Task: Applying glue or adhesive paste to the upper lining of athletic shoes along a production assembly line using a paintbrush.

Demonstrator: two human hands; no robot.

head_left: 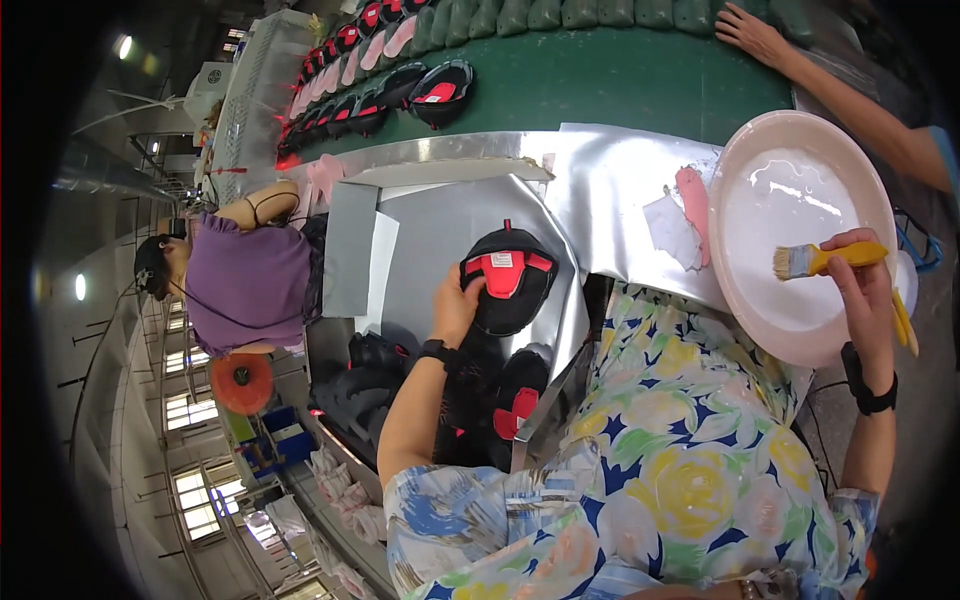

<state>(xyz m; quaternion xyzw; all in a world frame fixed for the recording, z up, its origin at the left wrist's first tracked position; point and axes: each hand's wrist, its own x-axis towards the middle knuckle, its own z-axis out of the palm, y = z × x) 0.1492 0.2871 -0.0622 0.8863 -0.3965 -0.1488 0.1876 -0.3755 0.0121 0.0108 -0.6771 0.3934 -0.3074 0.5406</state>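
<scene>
Black-and-red padded shoe upper (508, 280): our left hand (455, 305) grips its edge; our right hand (865, 280) clasps the yellow-handled brush (825, 260) over the pink glue basin (770, 310); we'd load bristles lightly.

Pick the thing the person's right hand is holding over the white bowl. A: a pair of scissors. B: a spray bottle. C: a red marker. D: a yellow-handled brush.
D: the right hand grips a yellow-handled brush, bristles over the white bowl.
</scene>
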